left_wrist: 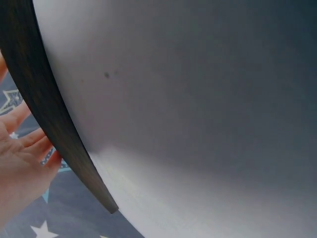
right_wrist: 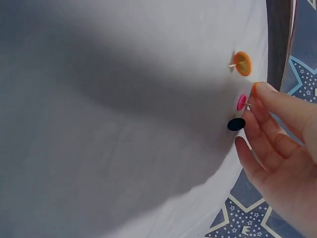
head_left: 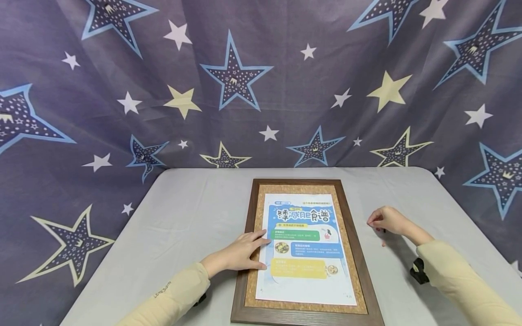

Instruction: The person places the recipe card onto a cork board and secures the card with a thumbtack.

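A printed poster (head_left: 303,285) with green, blue and yellow text bands lies on a cork board (head_left: 261,213) in a dark wooden frame (head_left: 359,258). My left hand (head_left: 240,251) rests across the frame's left side, fingers spread and fingertips on the poster's left edge. Right of the board, my right hand (head_left: 391,220) is low over the table, pinching an orange thumbtack (right_wrist: 254,89) between thumb and finger, mostly hidden by them. Close by its fingertips lie another orange thumbtack (right_wrist: 242,63), a pink thumbtack (right_wrist: 241,102) and a black thumbtack (right_wrist: 237,124).
A pale grey cloth covers the table (head_left: 187,203). Behind and beside it hangs a dark curtain (head_left: 285,90) with a star pattern. Both forearms wear cream sleeves, and a black strap (head_left: 419,271) shows at the right wrist.
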`<control>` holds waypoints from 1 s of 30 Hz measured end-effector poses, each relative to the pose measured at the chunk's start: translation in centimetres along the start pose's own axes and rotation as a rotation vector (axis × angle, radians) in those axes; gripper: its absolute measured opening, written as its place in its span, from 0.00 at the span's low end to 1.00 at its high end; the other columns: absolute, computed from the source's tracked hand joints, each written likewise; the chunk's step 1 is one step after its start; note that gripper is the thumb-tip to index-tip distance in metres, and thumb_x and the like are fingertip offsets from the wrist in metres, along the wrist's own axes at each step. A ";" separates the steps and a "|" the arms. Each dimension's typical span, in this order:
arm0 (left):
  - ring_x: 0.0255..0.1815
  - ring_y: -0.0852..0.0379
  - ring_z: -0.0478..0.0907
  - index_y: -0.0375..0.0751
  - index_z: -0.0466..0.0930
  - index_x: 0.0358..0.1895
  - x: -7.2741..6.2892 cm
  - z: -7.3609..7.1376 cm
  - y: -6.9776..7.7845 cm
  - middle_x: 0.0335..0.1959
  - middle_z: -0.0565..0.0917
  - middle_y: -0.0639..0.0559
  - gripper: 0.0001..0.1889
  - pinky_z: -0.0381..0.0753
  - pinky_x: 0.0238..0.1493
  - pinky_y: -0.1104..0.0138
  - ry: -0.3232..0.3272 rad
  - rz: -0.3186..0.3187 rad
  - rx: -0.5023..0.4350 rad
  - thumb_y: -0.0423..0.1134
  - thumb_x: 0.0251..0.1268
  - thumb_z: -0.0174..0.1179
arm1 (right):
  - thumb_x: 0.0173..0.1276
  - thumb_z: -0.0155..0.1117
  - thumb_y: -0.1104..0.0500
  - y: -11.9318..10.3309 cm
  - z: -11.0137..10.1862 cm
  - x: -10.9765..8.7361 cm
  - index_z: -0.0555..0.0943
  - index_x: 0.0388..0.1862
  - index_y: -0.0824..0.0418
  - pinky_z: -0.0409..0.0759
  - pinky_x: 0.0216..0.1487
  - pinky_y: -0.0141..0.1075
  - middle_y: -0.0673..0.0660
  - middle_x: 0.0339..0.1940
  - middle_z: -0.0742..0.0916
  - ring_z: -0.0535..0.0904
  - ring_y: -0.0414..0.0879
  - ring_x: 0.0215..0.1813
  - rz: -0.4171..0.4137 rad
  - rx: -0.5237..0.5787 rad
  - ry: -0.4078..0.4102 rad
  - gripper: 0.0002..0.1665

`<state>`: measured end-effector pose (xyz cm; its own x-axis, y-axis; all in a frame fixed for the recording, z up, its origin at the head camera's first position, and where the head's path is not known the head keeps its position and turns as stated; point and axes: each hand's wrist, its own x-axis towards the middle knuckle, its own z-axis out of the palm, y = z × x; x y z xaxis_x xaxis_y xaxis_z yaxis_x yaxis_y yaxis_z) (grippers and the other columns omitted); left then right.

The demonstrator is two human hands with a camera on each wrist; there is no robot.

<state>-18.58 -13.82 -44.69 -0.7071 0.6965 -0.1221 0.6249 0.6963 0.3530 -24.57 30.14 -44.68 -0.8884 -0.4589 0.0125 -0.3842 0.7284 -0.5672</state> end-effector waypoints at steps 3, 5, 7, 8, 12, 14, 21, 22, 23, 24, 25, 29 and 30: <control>0.66 0.45 0.53 0.43 0.62 0.63 0.0 0.0 0.0 0.68 0.53 0.42 0.35 0.51 0.63 0.51 -0.002 0.003 0.001 0.57 0.54 0.57 | 0.56 0.59 0.71 -0.2 0.0 0.2 0.81 0.26 0.70 0.70 0.19 0.29 0.54 0.19 0.82 0.73 0.38 0.18 0.007 0.012 0.000 0.04; 0.66 0.45 0.52 0.43 0.62 0.63 -0.1 0.0 0.0 0.68 0.53 0.42 0.35 0.50 0.63 0.51 -0.003 0.005 0.001 0.57 0.54 0.57 | 0.56 0.60 0.70 -0.3 -0.1 0.4 0.82 0.27 0.70 0.71 0.20 0.30 0.55 0.21 0.83 0.74 0.39 0.19 0.002 0.005 0.002 0.04; 0.66 0.45 0.52 0.43 0.62 0.63 -0.1 0.0 0.0 0.68 0.53 0.41 0.35 0.50 0.63 0.51 -0.003 0.008 0.003 0.57 0.54 0.57 | 0.56 0.60 0.69 -0.5 -0.1 0.6 0.82 0.27 0.69 0.73 0.23 0.31 0.55 0.23 0.84 0.75 0.40 0.21 0.005 -0.003 0.009 0.04; 0.66 0.45 0.52 0.43 0.62 0.63 -0.1 0.1 -0.1 0.68 0.53 0.41 0.35 0.50 0.63 0.51 -0.002 0.009 0.004 0.57 0.54 0.57 | 0.56 0.61 0.69 -0.6 -0.1 0.7 0.82 0.27 0.69 0.74 0.24 0.31 0.56 0.24 0.84 0.76 0.41 0.22 0.004 -0.007 0.012 0.04; 0.66 0.45 0.52 0.42 0.62 0.63 -0.1 0.0 -0.1 0.68 0.53 0.41 0.35 0.50 0.64 0.51 -0.004 0.013 0.003 0.57 0.55 0.56 | 0.56 0.60 0.70 -0.9 -0.1 1.2 0.82 0.28 0.68 0.76 0.29 0.34 0.57 0.26 0.84 0.78 0.44 0.28 0.020 -0.029 0.024 0.04; 0.66 0.44 0.52 0.42 0.61 0.63 -0.1 0.0 -0.1 0.68 0.53 0.40 0.35 0.50 0.64 0.51 -0.005 0.015 0.001 0.57 0.55 0.56 | 0.56 0.58 0.71 -1.0 -0.2 1.4 0.82 0.28 0.69 0.77 0.29 0.35 0.58 0.27 0.84 0.79 0.46 0.29 0.018 -0.033 0.033 0.05; 0.67 0.45 0.51 0.41 0.61 0.63 -0.1 0.0 -0.1 0.68 0.52 0.40 0.36 0.49 0.64 0.50 -0.010 0.025 -0.002 0.56 0.55 0.56 | 0.56 0.57 0.72 -2.1 -0.2 2.4 0.82 0.29 0.71 0.78 0.33 0.39 0.60 0.28 0.84 0.79 0.50 0.31 -0.008 -0.037 0.080 0.06; 0.67 0.45 0.51 0.41 0.61 0.64 -0.1 0.0 -0.1 0.68 0.52 0.40 0.36 0.49 0.64 0.50 -0.012 0.027 -0.002 0.56 0.55 0.56 | 0.56 0.57 0.72 -2.3 -0.2 2.6 0.82 0.29 0.71 0.78 0.33 0.40 0.61 0.28 0.84 0.80 0.51 0.31 -0.010 -0.027 0.085 0.06; 0.67 0.45 0.50 0.41 0.61 0.64 -0.1 0.1 -0.1 0.68 0.52 0.40 0.36 0.49 0.64 0.50 -0.013 0.028 -0.001 0.56 0.55 0.56 | 0.56 0.57 0.72 -2.5 -0.2 2.8 0.81 0.29 0.72 0.78 0.33 0.41 0.61 0.28 0.84 0.80 0.51 0.31 -0.012 -0.019 0.091 0.05; 0.67 0.45 0.50 0.41 0.60 0.64 -0.1 0.1 -0.2 0.68 0.52 0.40 0.36 0.48 0.64 0.50 -0.015 0.028 -0.002 0.56 0.55 0.56 | 0.56 0.58 0.72 -2.8 -0.1 3.1 0.82 0.29 0.72 0.78 0.34 0.41 0.61 0.28 0.84 0.80 0.51 0.31 -0.012 -0.014 0.096 0.05; 0.67 0.45 0.50 0.41 0.60 0.64 -0.1 0.1 -0.2 0.68 0.51 0.40 0.36 0.48 0.64 0.51 -0.016 0.028 -0.004 0.56 0.55 0.56 | 0.57 0.58 0.71 -3.0 -0.1 3.3 0.82 0.30 0.71 0.78 0.34 0.41 0.61 0.28 0.84 0.80 0.51 0.31 -0.014 -0.008 0.099 0.05; 0.67 0.46 0.49 0.41 0.60 0.64 -0.1 0.1 -0.2 0.68 0.51 0.40 0.36 0.48 0.64 0.51 -0.020 0.030 -0.003 0.56 0.55 0.56 | 0.57 0.58 0.71 -3.9 0.1 4.3 0.82 0.30 0.71 0.78 0.33 0.39 0.60 0.28 0.85 0.80 0.50 0.31 -0.023 0.004 0.104 0.06; 0.68 0.46 0.49 0.41 0.60 0.64 -0.1 0.1 -0.2 0.68 0.51 0.40 0.36 0.48 0.64 0.51 -0.021 0.029 -0.002 0.56 0.55 0.56 | 0.57 0.58 0.70 -4.1 0.2 4.6 0.82 0.31 0.70 0.78 0.33 0.39 0.59 0.28 0.85 0.80 0.49 0.31 -0.025 -0.001 0.103 0.06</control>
<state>-18.61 -13.98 -44.86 -0.6813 0.7201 -0.1316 0.6446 0.6754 0.3582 -27.05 24.97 -42.50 -0.8998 -0.4218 0.1111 -0.4064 0.7179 -0.5652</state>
